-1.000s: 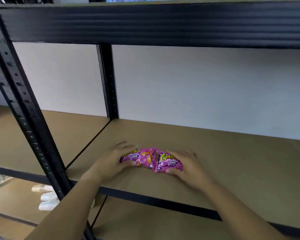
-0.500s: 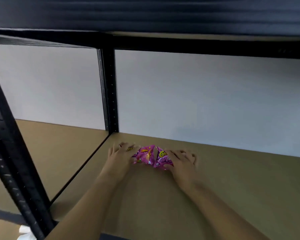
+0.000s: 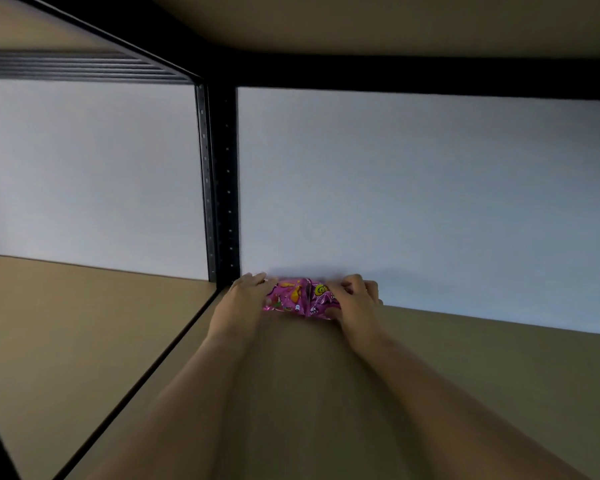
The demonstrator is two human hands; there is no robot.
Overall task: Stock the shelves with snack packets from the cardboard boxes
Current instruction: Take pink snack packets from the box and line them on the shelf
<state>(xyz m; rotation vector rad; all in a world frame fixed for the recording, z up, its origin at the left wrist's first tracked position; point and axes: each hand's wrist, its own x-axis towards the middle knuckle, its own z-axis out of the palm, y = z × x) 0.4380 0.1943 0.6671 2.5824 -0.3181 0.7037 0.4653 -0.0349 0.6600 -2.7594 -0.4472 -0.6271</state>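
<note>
2 pink snack packets (image 3: 303, 297) lie side by side, touching, at the back of the brown shelf (image 3: 430, 375), against the white wall (image 3: 413, 195) and just right of the black post (image 3: 226, 181). The left hand (image 3: 245, 294) holds the left packet's end, fingers curled over it. The right hand (image 3: 355, 299) grips the right packet, thumb at its front edge.

Dim and shaded under the upper board (image 3: 395, 19); brightest on the white back wall (image 3: 430, 202), with a soft shadow above the pink packets (image 3: 300, 299). Slightly soft overall, blurred at fingertips (image 3: 260, 277). Wide-angle bending of black frame lines (image 3: 224, 174) toward edges.
</note>
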